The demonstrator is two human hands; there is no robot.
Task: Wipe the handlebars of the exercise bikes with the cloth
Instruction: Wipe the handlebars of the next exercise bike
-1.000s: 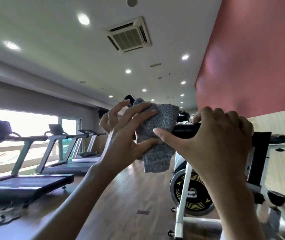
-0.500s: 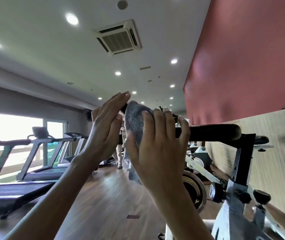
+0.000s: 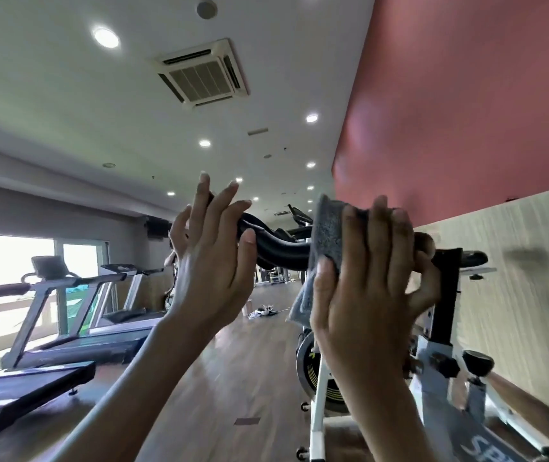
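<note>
Two hands on the handlebar [image 3: 279,250] of the near bike [image 3: 433,378]. R hand [image 3: 366,281] has fingers curled over the top and thumb pressed on the near side, clamping the grey cloth [image 3: 328,228] round the bar toward its right end; a loose corner of the cloth hangs below. L hand [image 3: 210,258] is at the bar's left bend, fingers mostly straight and pointing up, thumb touching the bar, no real grip. Bike stands by the right wall on wood floor [image 3: 233,361]; treadmills [image 3: 66,295] on the left by the windows.

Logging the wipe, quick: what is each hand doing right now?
Left hand: open, fingers straight, thumb against the handlebar.
Right hand: grips the cloth wrapped over the handlebar.
</note>
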